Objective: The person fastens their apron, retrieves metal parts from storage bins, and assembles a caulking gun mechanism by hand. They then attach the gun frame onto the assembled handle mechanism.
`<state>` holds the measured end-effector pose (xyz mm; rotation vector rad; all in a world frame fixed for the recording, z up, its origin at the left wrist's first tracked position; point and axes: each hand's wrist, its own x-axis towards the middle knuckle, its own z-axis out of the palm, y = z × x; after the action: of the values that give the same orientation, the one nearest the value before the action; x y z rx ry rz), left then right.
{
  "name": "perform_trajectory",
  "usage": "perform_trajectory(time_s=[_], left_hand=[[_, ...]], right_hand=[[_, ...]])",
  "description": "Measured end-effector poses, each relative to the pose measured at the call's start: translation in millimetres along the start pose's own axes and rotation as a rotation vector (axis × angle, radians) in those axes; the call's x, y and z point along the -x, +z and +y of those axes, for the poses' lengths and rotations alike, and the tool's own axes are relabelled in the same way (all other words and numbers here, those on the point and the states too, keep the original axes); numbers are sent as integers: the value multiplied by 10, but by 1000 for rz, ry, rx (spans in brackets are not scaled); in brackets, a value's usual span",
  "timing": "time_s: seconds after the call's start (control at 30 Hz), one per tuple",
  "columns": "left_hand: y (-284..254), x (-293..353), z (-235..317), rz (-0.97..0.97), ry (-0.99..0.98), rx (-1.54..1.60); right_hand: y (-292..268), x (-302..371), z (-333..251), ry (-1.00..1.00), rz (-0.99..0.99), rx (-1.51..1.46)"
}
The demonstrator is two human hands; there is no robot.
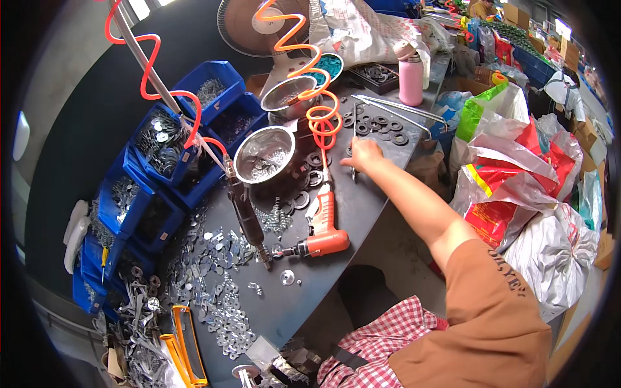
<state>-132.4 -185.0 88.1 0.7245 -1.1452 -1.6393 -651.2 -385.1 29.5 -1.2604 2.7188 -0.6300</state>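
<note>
My right hand [363, 155] reaches across the dark workbench [375, 194], its fingers closed around a thin metal rod [354, 121]. The rod stands roughly upright in this view, sticking out above and below the fist; its exact kind is not clear. Dark rings [399, 138] lie scattered just beyond the hand. Beside it on the left, an orange-red angled power driver [326, 242] lies on the bench, with a coiled orange hose [323, 119] above it. A dark straight air tool [244, 213] hangs farther left. My left hand is out of view.
Blue bins [149, 207] of metal parts line the left side. Steel bowls [265, 155] sit mid-bench, with loose flat metal pieces [226, 317] nearer me. Bent metal rods [404, 115] and a pink bottle [410, 81] stand at the far right. Filled bags [511, 168] crowd beyond the bench's right edge.
</note>
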Motion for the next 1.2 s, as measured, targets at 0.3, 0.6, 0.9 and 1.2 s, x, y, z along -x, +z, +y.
perform_trajectory(time_s=[0.3,0.6,0.9,1.2], left_hand=[[-27,178,36,174,-48,-67],[-181,93,-23,179,104,204],[-89,-203,-15,25,35,279],[-85,-99,97,97,53,198]], right_hand=[[-231,-377,354,-1,-205,-1283],[-1622,1201,604,-678,125,-1602],[-1378,1156,240,-345,203,-1319],[-1126,979,-57,-428,239,-1203]])
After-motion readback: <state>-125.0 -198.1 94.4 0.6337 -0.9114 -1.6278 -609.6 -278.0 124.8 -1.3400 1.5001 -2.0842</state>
